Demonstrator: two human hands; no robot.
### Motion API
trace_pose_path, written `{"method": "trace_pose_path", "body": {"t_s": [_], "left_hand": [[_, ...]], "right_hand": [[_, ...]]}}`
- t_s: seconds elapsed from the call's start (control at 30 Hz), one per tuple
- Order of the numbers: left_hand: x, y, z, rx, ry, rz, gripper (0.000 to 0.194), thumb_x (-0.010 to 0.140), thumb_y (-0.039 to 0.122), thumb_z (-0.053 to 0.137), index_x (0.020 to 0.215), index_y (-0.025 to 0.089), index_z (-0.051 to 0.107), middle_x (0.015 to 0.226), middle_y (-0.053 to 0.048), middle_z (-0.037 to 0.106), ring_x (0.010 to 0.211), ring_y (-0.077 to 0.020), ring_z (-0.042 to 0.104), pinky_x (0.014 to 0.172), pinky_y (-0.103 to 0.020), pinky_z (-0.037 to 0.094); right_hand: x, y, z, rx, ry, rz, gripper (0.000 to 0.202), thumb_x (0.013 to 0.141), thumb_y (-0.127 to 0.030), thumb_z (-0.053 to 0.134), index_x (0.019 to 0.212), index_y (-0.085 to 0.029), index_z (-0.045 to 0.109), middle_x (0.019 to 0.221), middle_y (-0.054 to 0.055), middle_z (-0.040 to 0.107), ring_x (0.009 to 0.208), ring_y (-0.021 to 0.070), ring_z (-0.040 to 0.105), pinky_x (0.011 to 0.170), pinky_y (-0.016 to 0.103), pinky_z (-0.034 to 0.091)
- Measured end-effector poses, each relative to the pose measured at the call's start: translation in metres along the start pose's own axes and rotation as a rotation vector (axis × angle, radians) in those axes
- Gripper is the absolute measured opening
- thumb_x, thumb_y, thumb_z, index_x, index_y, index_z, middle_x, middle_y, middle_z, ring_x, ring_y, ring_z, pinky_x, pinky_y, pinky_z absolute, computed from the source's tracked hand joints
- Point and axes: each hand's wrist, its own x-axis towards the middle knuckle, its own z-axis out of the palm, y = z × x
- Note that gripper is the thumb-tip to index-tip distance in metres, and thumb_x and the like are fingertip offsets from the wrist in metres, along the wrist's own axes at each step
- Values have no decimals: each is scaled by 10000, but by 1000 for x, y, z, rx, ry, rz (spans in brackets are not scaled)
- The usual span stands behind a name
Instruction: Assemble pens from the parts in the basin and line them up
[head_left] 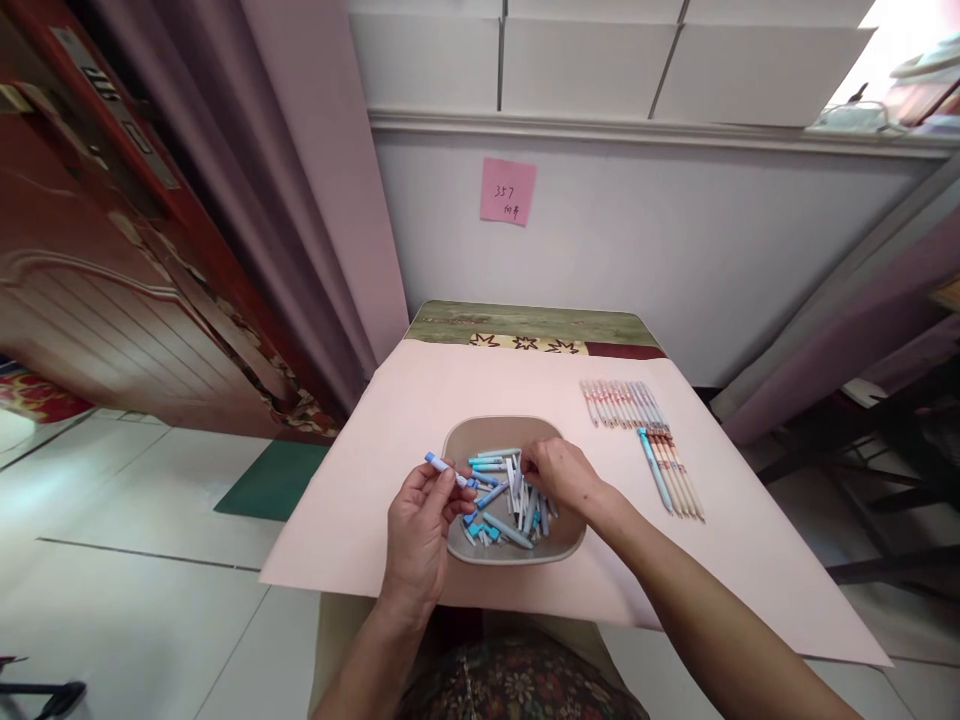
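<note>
My left hand (421, 520) is at the left rim of a beige plastic basin (517, 552). Thumb and fingers pinch a blue-and-white pen part (444, 466), its blue end pointing up and left. My right hand (559, 468) reaches over the basin's right side with its fingers down among the pieces. The fingertips are bent together, and what they grip is hidden. Loose pen parts (508, 530) in light blue, white and grey lie jumbled in the basin, with small bright-blue pieces (484, 532) near its front left.
To the right lies a row of patterned pens (622, 405). Nearer me is a shorter row of cream pens (681, 480) with a light-blue pen (655, 472) at its left. A pink sheet (360, 500) covers the table. A pink note (508, 191) is on the wall.
</note>
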Motion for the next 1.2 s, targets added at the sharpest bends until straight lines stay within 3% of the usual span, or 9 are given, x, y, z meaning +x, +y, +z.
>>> {"method": "trace_pose_path", "body": {"t_s": [0.2,0.4,0.5,0.63,0.83,0.97,1.07,1.2], "left_hand": [[-1,2,-2,31,-4,27,264,672,309,736,844,143,624,717,-15,651,572,-109,581,503,-213,459],[-2,1,-3,28,-8,32,265,670,309,737,847,147,626,726,-18,654,576,-109,575,512,-217,462],[-3,1,-5,7,-10,37,265,674,309,738,855,148,630,733,-21,661,574,-108,576,523,-224,471],[-3,1,-9,-8,-13,41,255,694,297,727,878,149,631,744,-21,661,590,-104,581,530,-214,467],[-4,-1,-12,-19,-6,37,261,702,293,724,899,146,635,761,-19,661,596,-93,580,551,-206,470],[-6,0,-13,-20,0,33,260,702,288,725,894,141,632,745,-18,653,585,-91,574,539,-201,462],[-6,1,-15,-16,-1,35,259,710,285,719,902,138,627,759,-22,655,588,-95,576,526,-200,455],[-4,3,-15,-6,19,39,274,708,287,722,915,135,625,776,-29,661,600,-100,578,527,-203,455]], "right_hand": [[-1,-8,4,15,-21,-43,178,762,-204,584,844,-271,727,814,30,723,789,202,658,642,245,412],[0,-20,-4,32,-44,-85,190,788,-239,585,900,-283,731,913,31,718,849,204,654,695,251,429],[-2,-34,-2,66,-67,-174,188,795,-277,590,918,-281,731,906,37,720,849,210,656,691,252,435],[0,-62,11,80,-77,-327,213,840,-257,527,914,-213,722,908,85,717,842,219,659,692,256,443],[9,-84,22,34,-151,-307,188,818,-201,545,872,-125,708,885,151,718,811,248,670,681,272,459],[11,-77,19,58,-147,-274,188,773,-203,574,879,-162,723,864,117,729,805,227,669,680,256,455],[13,-59,12,90,-100,-207,250,769,-194,544,942,-226,721,881,63,735,821,197,665,669,233,442],[13,-34,0,89,-42,-102,269,777,-155,507,917,-209,730,866,81,732,823,209,668,665,248,433]]}}
